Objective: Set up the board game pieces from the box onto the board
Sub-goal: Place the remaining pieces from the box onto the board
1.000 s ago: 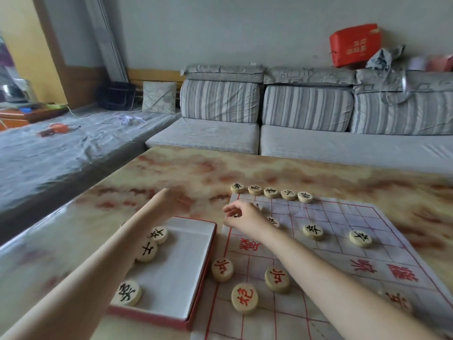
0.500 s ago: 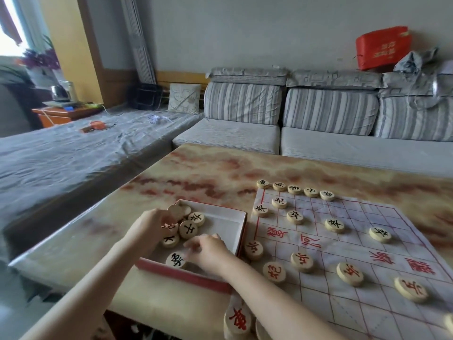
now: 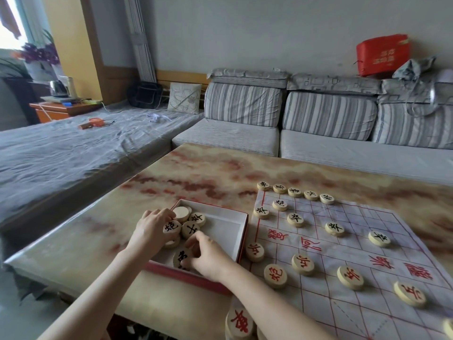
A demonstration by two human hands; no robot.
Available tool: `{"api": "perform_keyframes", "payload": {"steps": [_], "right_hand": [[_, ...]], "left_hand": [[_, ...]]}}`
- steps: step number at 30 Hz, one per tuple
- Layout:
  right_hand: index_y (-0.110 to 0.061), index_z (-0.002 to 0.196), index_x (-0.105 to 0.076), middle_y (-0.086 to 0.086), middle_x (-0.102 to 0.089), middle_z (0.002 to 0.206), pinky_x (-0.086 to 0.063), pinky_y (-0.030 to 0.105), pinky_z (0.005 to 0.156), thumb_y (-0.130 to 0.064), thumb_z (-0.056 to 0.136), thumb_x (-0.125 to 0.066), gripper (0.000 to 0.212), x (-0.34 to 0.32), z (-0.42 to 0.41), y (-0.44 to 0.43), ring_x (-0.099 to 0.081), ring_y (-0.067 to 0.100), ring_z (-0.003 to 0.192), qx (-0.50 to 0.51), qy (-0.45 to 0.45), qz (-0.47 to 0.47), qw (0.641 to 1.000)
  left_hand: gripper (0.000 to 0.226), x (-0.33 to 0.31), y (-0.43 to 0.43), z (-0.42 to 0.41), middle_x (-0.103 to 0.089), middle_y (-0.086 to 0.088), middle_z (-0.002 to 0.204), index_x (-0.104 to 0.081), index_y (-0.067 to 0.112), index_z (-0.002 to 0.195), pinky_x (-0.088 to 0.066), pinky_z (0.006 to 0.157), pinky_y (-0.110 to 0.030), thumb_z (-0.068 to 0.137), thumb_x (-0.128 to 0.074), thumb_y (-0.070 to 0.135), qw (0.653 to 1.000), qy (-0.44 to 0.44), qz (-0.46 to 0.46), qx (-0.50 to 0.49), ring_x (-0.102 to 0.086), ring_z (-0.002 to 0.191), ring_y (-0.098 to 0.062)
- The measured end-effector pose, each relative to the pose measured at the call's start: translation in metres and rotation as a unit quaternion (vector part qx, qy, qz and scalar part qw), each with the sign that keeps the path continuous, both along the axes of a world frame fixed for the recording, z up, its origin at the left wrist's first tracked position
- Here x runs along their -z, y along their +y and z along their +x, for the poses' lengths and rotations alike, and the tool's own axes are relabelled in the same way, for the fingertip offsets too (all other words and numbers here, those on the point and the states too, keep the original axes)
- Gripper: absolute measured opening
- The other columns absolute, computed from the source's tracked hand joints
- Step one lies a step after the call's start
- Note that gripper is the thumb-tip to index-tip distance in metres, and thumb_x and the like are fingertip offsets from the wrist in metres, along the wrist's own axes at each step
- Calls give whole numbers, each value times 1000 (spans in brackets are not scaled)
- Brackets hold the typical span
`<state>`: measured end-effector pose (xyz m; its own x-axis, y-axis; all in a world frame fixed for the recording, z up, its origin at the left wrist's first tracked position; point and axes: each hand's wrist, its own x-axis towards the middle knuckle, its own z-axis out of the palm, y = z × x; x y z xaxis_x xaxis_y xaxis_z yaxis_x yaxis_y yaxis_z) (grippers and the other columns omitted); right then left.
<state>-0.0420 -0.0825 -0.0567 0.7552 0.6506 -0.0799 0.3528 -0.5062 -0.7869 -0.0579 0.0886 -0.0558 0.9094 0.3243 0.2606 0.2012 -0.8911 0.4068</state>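
A shallow red-rimmed box [image 3: 243,238] lies on the table, left of the paper board [image 3: 367,256] with its red grid. Several round wooden pieces with black characters [image 3: 194,228] are bunched in the box's left end. My left hand [image 3: 150,230] is curled over that bunch, its fingers around one black-lettered piece [image 3: 171,227]. My right hand [image 3: 209,253] reaches into the near side of the box and pinches another black-lettered piece [image 3: 182,258]. Black pieces [image 3: 295,219] stand on the board's far rows and red pieces [image 3: 302,264] on the near rows.
The marbled table [image 3: 196,177] ends just left of the box and at the near edge. A red-lettered piece [image 3: 239,322] sits at the board's near corner. A striped sofa [image 3: 282,133] stands behind the table and a covered bed [image 3: 61,153] to the left.
My right hand has left the board's far corner and come back into the box beside my left hand. The view has swung down and left. In the last half second both hands barely moved.
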Motion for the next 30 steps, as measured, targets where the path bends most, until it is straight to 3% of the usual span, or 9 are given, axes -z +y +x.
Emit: {"api": "perform_keyframes", "payload": {"steps": [2,5,11,15,21,24,27,30], "right_hand": [[-19,125,-49,0,-60,115,-49,26,81,-10,88,-55,39,-3,0,-3,-61,20,94,5,11,42,999],[-15,126,-52,-5,-58,88,-52,24,59,-4,93,-48,35,-11,1,-8,-60,17,61,18,109,117,987],[-5,124,-50,11,-58,103,-53,21,58,2,84,-62,42,-22,6,-30,-62,19,65,44,255,208,943],[-5,121,-53,13,-57,106,-49,20,59,8,69,-73,57,-21,12,-50,-60,19,80,92,229,203,947],[-9,119,-58,9,-62,99,-45,18,49,-1,68,-77,54,-27,31,-92,-58,12,70,173,178,203,947],[-9,115,-62,5,-66,91,-44,18,48,-2,68,-77,49,-32,43,-121,-60,12,67,180,170,188,951],[-9,115,-59,2,-65,83,-43,19,48,-3,71,-76,48,-36,52,-147,-58,12,59,194,149,174,954],[-18,117,-51,-3,-62,90,-43,17,46,-10,74,-75,49,-40,61,-169,-60,11,60,207,121,161,957]], "left_hand": [[51,-2,-3,-2,-61,1,108,-59,20,111,-39,88,-29,65,-78,24,1000,-9,-17,-3,-50,103,-22],[51,-5,-8,-6,-57,-2,109,-60,19,111,-46,84,-32,64,-80,21,997,-41,-62,2,-57,100,-22],[48,-20,-23,-8,-53,-10,110,-65,15,109,-44,79,-27,63,-80,12,990,-96,-105,-1,-58,93,-26],[41,-31,-41,-5,-53,-10,108,-68,15,105,-39,79,-23,65,-78,10,988,-105,-115,10,-56,96,-26],[45,-43,-77,12,-62,-5,108,-66,17,108,-43,83,-25,65,-79,14,985,-92,-135,63,-58,100,-22],[51,-45,-100,25,-63,-5,111,-62,16,113,-39,76,-11,66,-80,15,983,-82,-137,95,-58,97,-17],[56,-45,-124,39,-63,-6,113,-59,13,118,-43,84,-22,66,-80,17,979,-71,-144,123,-58,103,-19],[53,-44,-148,53,-63,-6,115,-59,11,117,-46,90,-30,68,-78,17,978,-67,-149,132,-57,107,-21]]}}
